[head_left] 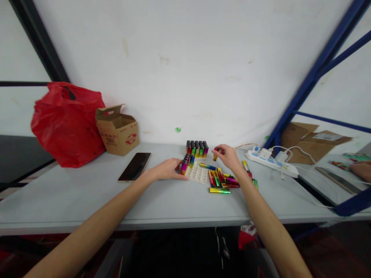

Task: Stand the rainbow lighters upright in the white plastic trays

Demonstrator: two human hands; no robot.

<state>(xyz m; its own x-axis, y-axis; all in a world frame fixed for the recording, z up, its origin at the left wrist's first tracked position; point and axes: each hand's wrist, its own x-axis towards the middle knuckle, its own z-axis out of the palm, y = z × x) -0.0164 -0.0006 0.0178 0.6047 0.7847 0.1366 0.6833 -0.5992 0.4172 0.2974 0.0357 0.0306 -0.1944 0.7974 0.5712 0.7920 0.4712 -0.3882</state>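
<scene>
My left hand (169,169) curves around the left end of a white tray with round holes (199,175), its thumb along the near side and its fingers beside a short row of upright lighters (184,165). A lighter (215,155) with a dark top is pinched upright in my right hand (227,155), raised behind the loose ones. Several shiny, multicoloured lighters (220,179) lie in a pile to the right of the tray. Directly behind the tray stands a tight block of upright lighters (197,150) with black tops.
A phone (135,166) lies left of my left hand. Farther left are an open cardboard box (117,133) and a red plastic bag (69,125). At the right, a white power strip (272,162) trails cables near a blue frame post. Another person's hand (361,170) shows beyond it.
</scene>
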